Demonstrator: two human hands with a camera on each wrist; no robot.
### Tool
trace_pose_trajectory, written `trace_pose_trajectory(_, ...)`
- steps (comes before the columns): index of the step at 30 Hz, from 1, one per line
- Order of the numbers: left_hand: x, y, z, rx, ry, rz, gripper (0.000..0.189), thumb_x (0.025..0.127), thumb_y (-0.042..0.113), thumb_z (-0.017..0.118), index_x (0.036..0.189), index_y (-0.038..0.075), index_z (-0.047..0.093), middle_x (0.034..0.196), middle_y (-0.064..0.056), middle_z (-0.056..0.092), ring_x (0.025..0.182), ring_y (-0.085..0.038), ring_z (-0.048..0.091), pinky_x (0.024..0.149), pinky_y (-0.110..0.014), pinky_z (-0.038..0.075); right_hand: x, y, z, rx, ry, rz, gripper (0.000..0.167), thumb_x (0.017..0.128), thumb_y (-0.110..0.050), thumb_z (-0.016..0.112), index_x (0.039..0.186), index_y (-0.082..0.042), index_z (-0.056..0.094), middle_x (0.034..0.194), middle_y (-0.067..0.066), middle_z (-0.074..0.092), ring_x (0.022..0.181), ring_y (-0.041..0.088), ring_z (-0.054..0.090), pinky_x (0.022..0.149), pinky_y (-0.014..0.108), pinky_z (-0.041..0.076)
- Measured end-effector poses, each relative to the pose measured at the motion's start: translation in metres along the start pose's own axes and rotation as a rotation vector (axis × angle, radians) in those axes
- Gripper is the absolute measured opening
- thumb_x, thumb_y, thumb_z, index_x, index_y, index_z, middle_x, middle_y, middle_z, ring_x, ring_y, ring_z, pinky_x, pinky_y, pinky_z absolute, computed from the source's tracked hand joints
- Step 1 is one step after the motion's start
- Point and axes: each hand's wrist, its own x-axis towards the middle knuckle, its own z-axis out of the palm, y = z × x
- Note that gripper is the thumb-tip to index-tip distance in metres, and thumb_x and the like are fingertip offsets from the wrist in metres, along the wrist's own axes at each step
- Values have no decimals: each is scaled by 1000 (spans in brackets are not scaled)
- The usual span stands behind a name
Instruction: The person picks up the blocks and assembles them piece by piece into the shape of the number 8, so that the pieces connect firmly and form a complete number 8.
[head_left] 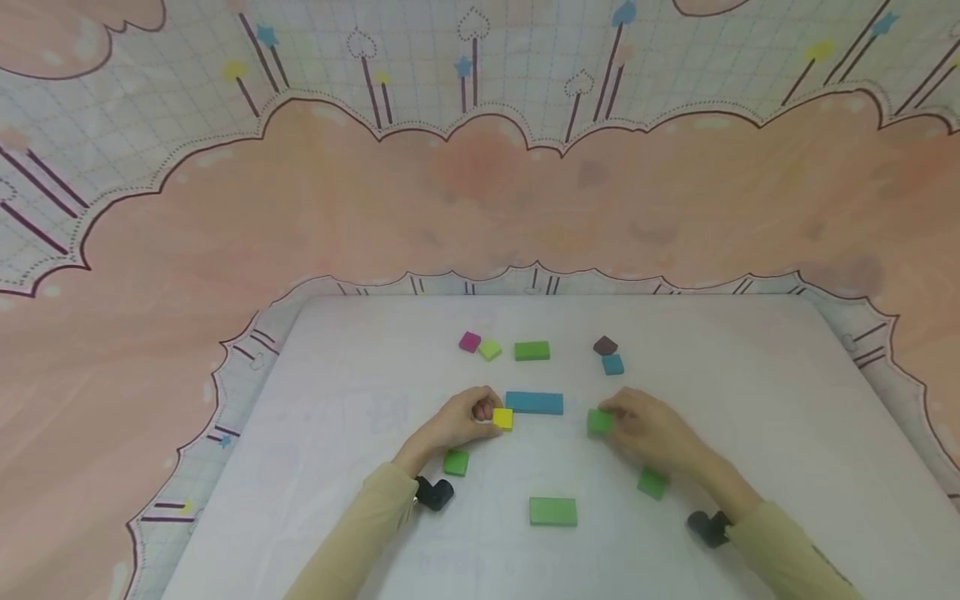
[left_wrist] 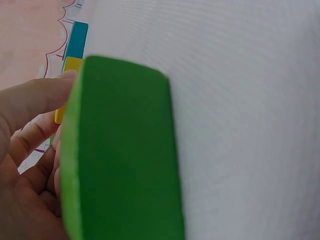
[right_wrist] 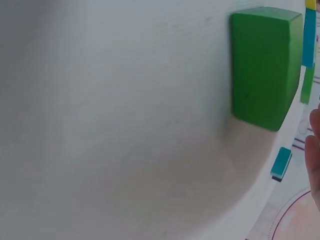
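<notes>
My left hand (head_left: 459, 417) pinches a small yellow block (head_left: 502, 419) between thumb and fingers, at the left end of a long blue block (head_left: 534, 403). Behind that hand lies a green block (head_left: 455, 462), which looms large in the left wrist view and partly hides the fingers. To the right, my right hand (head_left: 648, 429) grips a green block (head_left: 599, 422), apart from the blue one. Another green block (head_left: 653, 482) lies by the right wrist. The right wrist view catches only a bit of the hand (right_wrist: 313, 150), beside a green block (right_wrist: 262, 67).
Further back are a magenta block (head_left: 470, 342), a lime block (head_left: 490, 349), a flat green block (head_left: 532, 351), a dark brown block (head_left: 605, 345) and a small blue block (head_left: 612, 364). Nearer me lies a light green block (head_left: 552, 512). All rest on the white table (head_left: 360, 350).
</notes>
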Motion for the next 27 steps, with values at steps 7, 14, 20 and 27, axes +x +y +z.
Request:
trace_pose_trajectory(7, 0, -1, 1, 22, 1, 6, 26, 82, 11, 74, 104, 12, 61, 85, -1, 53, 81, -14, 47, 71, -21, 40, 8, -6, 1, 17, -35, 14, 34, 84, -16, 70, 118, -18, 64, 102, -7, 62, 96, 13, 57, 85, 36, 52)
trace_pose_trajectory(14, 0, 0, 1, 23, 7, 6, 25, 82, 11, 74, 103, 11, 61, 85, -1, 53, 81, -14, 47, 71, -21, 40, 15, -14, 1, 40, -65, 53, 35, 86, -20, 69, 120, -20, 63, 106, -8, 61, 99, 13, 56, 87, 35, 51)
trace_pose_trajectory(20, 0, -1, 0, 19, 8, 8, 26, 82, 11, 74, 104, 11, 61, 86, -1, 54, 81, -14, 47, 71, -21, 40, 21, -18, 5, 52, -82, 58, 34, 85, -20, 69, 119, -20, 63, 104, -8, 61, 98, 13, 56, 87, 35, 51)
trace_pose_trajectory(27, 1, -1, 1, 18, 7, 14, 26, 81, 11, 74, 104, 11, 61, 86, -2, 54, 81, -14, 47, 71, -21, 40, 24, -20, 11, 64, -92, 66, 34, 84, -17, 70, 118, -19, 64, 105, -7, 62, 99, 13, 57, 87, 37, 51)
